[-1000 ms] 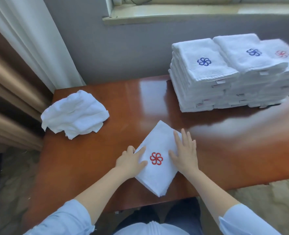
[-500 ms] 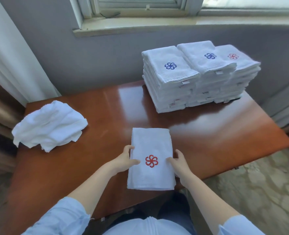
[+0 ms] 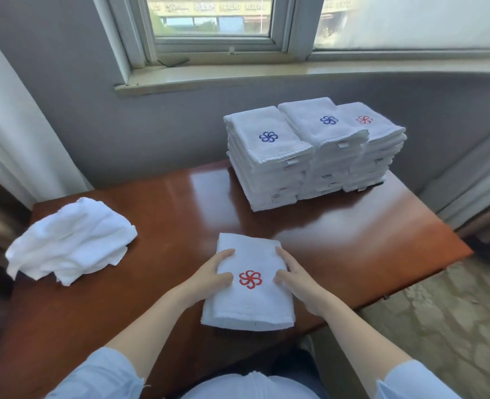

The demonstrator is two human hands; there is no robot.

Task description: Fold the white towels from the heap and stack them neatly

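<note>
A folded white towel (image 3: 249, 300) with a red flower mark lies near the front edge of the wooden table (image 3: 163, 214). My left hand (image 3: 209, 277) holds its left side, thumb on top. My right hand (image 3: 298, 280) grips its right side in the same way. A small heap of crumpled white towels (image 3: 71, 243) lies at the table's left. Three stacks of folded towels (image 3: 310, 151) stand at the back right; two top towels carry blue marks and one a red mark.
A grey wall and a window sill (image 3: 266, 76) run behind the table. White curtains (image 3: 16, 116) hang at the left. The table's right edge drops to a patterned floor (image 3: 445, 318).
The towel went from lying cornerwise under flat hands to lying square. Both hands now hold its sides. The camera has tilted up, showing the window.
</note>
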